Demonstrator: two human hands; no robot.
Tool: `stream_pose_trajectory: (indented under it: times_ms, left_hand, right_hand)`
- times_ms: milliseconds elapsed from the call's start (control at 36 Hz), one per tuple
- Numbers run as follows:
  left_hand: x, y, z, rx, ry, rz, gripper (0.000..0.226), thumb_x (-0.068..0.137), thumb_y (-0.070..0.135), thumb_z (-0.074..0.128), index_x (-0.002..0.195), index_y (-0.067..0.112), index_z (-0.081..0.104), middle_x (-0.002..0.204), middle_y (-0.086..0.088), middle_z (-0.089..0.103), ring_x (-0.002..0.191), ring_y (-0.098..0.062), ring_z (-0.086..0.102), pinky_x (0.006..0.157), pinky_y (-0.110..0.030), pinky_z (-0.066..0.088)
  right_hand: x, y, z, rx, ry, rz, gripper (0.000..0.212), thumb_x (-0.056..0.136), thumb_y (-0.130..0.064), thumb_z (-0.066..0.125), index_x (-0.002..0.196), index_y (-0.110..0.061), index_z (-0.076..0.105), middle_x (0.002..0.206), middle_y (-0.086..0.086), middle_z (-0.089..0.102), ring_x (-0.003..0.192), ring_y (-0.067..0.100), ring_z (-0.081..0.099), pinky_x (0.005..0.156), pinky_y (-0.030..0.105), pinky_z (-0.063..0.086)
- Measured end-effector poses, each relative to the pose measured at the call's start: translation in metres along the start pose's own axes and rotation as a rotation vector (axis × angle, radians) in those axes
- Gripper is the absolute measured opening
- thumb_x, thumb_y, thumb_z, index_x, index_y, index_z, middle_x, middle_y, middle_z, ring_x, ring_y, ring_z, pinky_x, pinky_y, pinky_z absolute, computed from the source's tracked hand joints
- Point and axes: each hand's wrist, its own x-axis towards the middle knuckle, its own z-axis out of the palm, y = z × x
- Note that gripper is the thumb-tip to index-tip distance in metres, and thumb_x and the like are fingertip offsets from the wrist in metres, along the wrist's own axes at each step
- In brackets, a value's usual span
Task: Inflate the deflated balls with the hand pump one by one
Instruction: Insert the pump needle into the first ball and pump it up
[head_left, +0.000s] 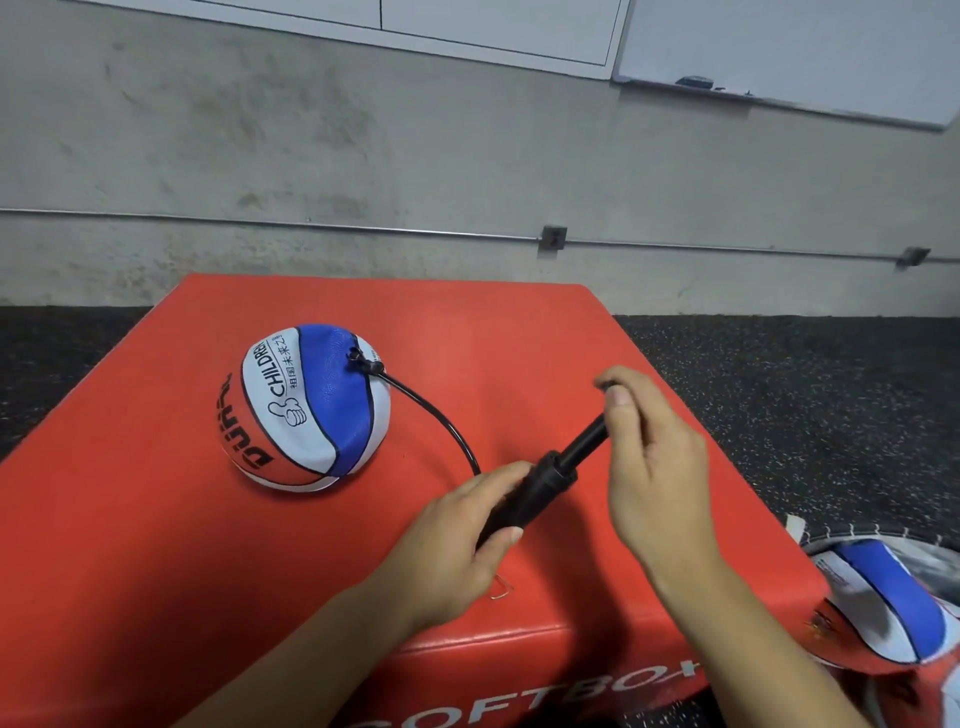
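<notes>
The black cylindrical barrel of the hand pump (524, 499) is gripped by the left hand (462, 551) with fingers curled round it, while the pump's handle, rod drawn out, is pinched by the right hand (654, 457); full, straight strokes are best given with the barrel held steady, so that the thin black hose (441, 421) is not tugged from the valve. The red, white and blue rubber children's basketball (306, 410) is seen resting on the red padded box (156, 545), well left of the hands, its blue panel wrinkled and sunken, so it is judged only partly filled.

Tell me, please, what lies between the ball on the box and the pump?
A thin black hose runs from the ball to the pump; beneath it, only bare red box shows in the head view.
</notes>
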Motion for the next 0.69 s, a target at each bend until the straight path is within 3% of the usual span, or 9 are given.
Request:
stream_pose_trajectory:
  times_ms: [83,194,417,611,694]
  left_hand:
    - [0.000,-0.001,-0.001,-0.010,0.020,-0.006,0.064,0.097,0.017,0.061,0.149,0.047,0.040,0.133,0.024,0.060,0.125,-0.001,0.060,0.108,-0.040,0.051]
    - [0.002,-0.001,-0.001,-0.014,0.023,-0.013,0.062,0.097,0.018,0.060,0.150,0.044,0.042,0.131,0.021,0.062,0.123,-0.004,0.062,0.106,-0.042,0.052]
    - [0.005,0.000,-0.001,0.001,-0.005,0.002,0.060,0.099,0.019,0.060,0.151,0.043,0.042,0.133,0.020,0.061,0.125,-0.005,0.061,0.106,-0.042,0.053]
    - [0.004,0.006,0.002,0.053,-0.034,0.017,0.062,0.099,0.020,0.060,0.150,0.050,0.040,0.135,0.026,0.059,0.126,0.002,0.058,0.108,-0.037,0.050]
    - [0.005,0.009,0.004,0.100,-0.058,0.030,0.062,0.099,0.023,0.058,0.152,0.049,0.037,0.137,0.025,0.058,0.125,-0.001,0.059,0.105,-0.038,0.051]
  right_hand:
    - [-0.008,0.004,0.013,-0.021,-0.107,-0.008,0.032,0.106,-0.042,0.040,0.120,-0.029,0.067,0.107,-0.014,0.071,0.099,0.008,0.067,0.089,0.035,0.050]
    - [-0.015,0.008,0.023,-0.084,-0.202,0.007,0.034,0.105,-0.049,0.035,0.121,-0.035,0.062,0.103,-0.016,0.070,0.095,0.011,0.067,0.085,0.039,0.050]
    - [-0.016,0.013,0.014,-0.116,-0.214,-0.024,0.034,0.104,-0.054,0.032,0.120,-0.039,0.058,0.090,-0.017,0.066,0.085,0.011,0.064,0.079,0.041,0.051]
    - [0.011,0.015,-0.029,0.009,0.037,-0.021,0.031,0.106,-0.041,0.041,0.116,-0.031,0.068,0.094,-0.013,0.069,0.084,0.007,0.063,0.080,0.030,0.046]
    - [0.025,0.020,-0.054,0.081,0.172,0.013,0.033,0.106,-0.036,0.041,0.114,-0.024,0.070,0.080,-0.011,0.063,0.071,0.012,0.054,0.070,0.039,0.042]
